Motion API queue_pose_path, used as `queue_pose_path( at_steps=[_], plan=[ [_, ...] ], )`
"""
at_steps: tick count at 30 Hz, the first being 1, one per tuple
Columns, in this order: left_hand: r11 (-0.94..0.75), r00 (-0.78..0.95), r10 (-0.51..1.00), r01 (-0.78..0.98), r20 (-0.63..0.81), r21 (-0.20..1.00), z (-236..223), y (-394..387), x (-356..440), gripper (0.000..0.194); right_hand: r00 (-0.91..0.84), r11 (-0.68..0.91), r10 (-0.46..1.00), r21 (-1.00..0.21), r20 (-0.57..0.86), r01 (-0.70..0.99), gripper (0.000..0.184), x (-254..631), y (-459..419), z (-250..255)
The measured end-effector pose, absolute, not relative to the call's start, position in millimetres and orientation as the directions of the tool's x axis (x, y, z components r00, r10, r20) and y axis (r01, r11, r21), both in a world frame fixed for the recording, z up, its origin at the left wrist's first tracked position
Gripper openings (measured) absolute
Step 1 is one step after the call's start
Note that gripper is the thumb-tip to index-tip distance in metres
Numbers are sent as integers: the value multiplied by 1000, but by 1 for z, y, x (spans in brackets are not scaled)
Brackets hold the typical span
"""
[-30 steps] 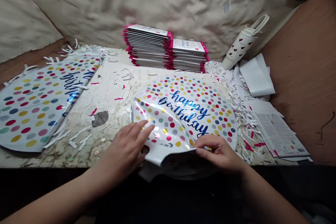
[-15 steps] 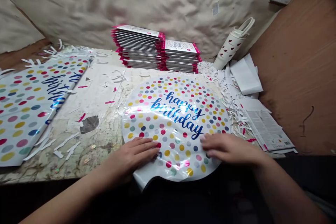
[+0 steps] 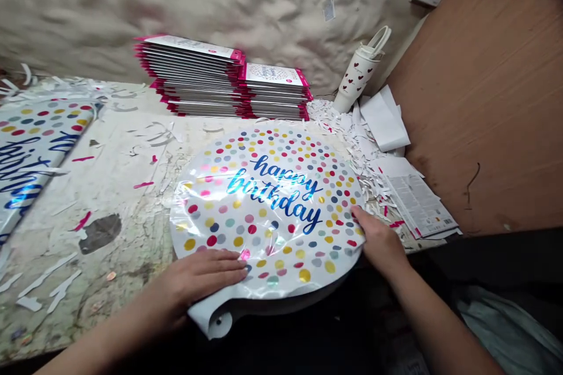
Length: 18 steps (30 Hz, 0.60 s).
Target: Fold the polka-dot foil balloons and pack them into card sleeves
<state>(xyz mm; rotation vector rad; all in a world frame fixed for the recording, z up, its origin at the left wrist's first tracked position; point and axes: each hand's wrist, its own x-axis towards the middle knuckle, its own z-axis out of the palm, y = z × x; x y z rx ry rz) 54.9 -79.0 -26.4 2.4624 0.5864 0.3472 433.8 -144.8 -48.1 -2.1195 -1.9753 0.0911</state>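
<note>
Workbench [image 3: 118,146]: left hand [image 3: 202,278], right hand [image 3: 380,240] touch "happy birthday" foil balloon [image 3: 268,211].

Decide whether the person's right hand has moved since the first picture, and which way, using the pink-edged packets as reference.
Yes: the right hand has moved rightward, farther from the pink-edged packets, to the right edge of the foil balloon.
</note>
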Motion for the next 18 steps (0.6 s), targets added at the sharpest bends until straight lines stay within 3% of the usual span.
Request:
queue_pose_path(
  at_steps=[2,4,7,9,11,14,16,18],
  plan=[
    [-781,876,466,343,122,522,-35,-83,54,37,34,-3,985,-179,171,984,49,459,-142,-53],
    [-814,858,492,395,146,426,-39,-83,50,42,-124,157,979,-202,163,967,48,469,-138,-53],
    [-809,820,558,502,131,307,-39,-70,32,54,-282,277,958,-381,42,882,48,473,-132,-45],
    [-783,817,575,532,51,323,-33,-53,17,52,-278,207,959,-538,-53,817,41,479,-122,-35],
    [-686,781,623,577,-52,443,-25,-32,9,41,-215,60,965,-669,-152,741,31,487,-104,-25],
    [-364,529,830,755,-178,546,-11,5,16,44,-14,-201,965,-772,-262,603,33,497,-61,-15],
    [-196,314,932,858,-182,474,-6,30,28,52,107,-286,956,-780,-274,557,39,498,-29,-14],
    [-131,198,971,910,-136,394,-4,50,40,49,169,-307,951,-759,-258,574,38,494,-3,-17]
  ],
)
